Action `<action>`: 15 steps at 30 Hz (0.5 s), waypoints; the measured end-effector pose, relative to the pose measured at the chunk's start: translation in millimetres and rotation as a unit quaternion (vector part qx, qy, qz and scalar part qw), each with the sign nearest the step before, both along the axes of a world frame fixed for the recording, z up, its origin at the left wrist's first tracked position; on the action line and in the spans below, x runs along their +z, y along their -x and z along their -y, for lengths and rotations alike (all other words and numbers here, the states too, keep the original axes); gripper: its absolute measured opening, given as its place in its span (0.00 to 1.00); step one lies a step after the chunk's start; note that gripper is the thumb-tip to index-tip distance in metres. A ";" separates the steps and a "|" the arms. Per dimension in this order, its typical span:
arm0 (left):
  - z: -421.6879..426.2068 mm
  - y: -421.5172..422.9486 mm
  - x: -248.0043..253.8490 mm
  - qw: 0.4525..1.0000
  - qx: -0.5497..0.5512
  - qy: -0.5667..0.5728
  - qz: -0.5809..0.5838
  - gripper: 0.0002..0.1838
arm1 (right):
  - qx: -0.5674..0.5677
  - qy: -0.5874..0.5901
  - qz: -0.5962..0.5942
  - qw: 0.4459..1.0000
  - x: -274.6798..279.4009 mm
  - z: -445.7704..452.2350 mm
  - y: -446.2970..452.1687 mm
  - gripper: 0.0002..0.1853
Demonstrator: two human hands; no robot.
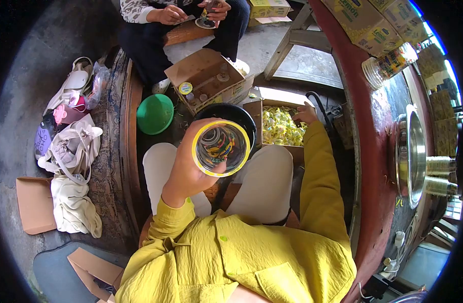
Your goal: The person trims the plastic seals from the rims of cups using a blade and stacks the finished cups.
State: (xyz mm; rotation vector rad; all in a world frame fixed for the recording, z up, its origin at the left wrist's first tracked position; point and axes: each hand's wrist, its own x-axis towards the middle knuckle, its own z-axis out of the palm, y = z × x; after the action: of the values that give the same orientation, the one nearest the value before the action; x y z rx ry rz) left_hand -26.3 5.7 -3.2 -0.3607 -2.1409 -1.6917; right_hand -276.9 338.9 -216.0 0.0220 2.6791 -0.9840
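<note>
In the middle, the left hand is clamped around a clear, yellow-rimmed, cylindrical plastic jar, mouth upward, probably for easy access. At right, the right hand is over a brown cardboard box of small yellow packets; its grip I cannot tell.

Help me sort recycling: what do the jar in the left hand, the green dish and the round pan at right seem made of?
Yellow-rimmed jar: clear, glossy, probably plastic; its wall is see-through, so glass remains possible.
Green dish: smooth, opaque, likely plastic, by its even colour.
Round pan: polished metal, perhaps stainless steel, from its silvery shine.
</note>
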 end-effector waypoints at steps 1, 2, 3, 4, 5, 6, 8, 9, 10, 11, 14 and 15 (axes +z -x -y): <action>0.1 -0.6 -0.8 1.000 0.002 0.002 -0.001 0.29 | 0.001 0.007 -0.015 1.000 -1.3 -1.3 -0.1 0.43; 0.2 -1.2 -1.3 1.000 0.005 0.004 -0.003 0.29 | 0.002 0.015 -0.030 0.999 -2.3 -2.7 -0.1 0.43; 0.2 -1.6 -0.5 1.000 -0.003 -0.003 0.002 0.29 | -0.028 0.068 -0.038 0.997 2.9 -0.4 -3.2 0.44; 0.2 -1.6 1.1 1.000 -0.010 -0.010 0.006 0.29 | -0.057 0.122 -0.047 0.990 11.1 4.5 -8.4 0.45; 0.4 -1.4 2.1 1.000 -0.018 -0.018 0.010 0.29 | -0.086 0.175 -0.056 0.979 17.9 11.4 -15.3 0.46; 0.8 -1.3 1.2 1.000 -0.016 -0.013 0.009 0.30 | -0.115 0.258 -0.093 0.955 15.6 17.4 -22.5 0.46; 1.9 -0.9 -4.4 1.000 -0.013 -0.004 0.007 0.33 | -0.202 0.399 -0.090 0.890 29.5 47.4 -50.9 0.39; 2.4 0.9 -8.7 0.999 -0.012 -0.026 0.018 0.34 | -0.243 0.464 -0.087 0.847 37.2 62.1 -66.9 0.36; 3.2 4.0 -14.8 0.998 -0.011 -0.048 0.030 0.35 | -0.227 0.519 -0.046 0.823 39.6 69.7 -81.2 0.38; 4.1 6.6 -22.3 0.997 -0.009 -0.070 0.042 0.36 | -0.209 0.570 -0.004 0.795 41.0 77.0 -95.6 0.40; 15.0 25.3 -57.6 0.963 -0.029 -0.236 0.131 0.37 | -0.221 0.665 0.075 0.709 38.1 104.6 -127.5 0.27; 18.6 31.1 -67.8 0.941 -0.038 -0.300 0.155 0.37 | -0.223 0.672 0.095 0.700 36.5 109.6 -134.6 0.26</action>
State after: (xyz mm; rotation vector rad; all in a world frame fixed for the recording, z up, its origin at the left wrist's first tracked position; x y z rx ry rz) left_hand -57.3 -12.9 -71.0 0.0055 -1.6828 -2.4632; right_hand -142.2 229.3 -179.6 0.4338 1.1870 -2.6171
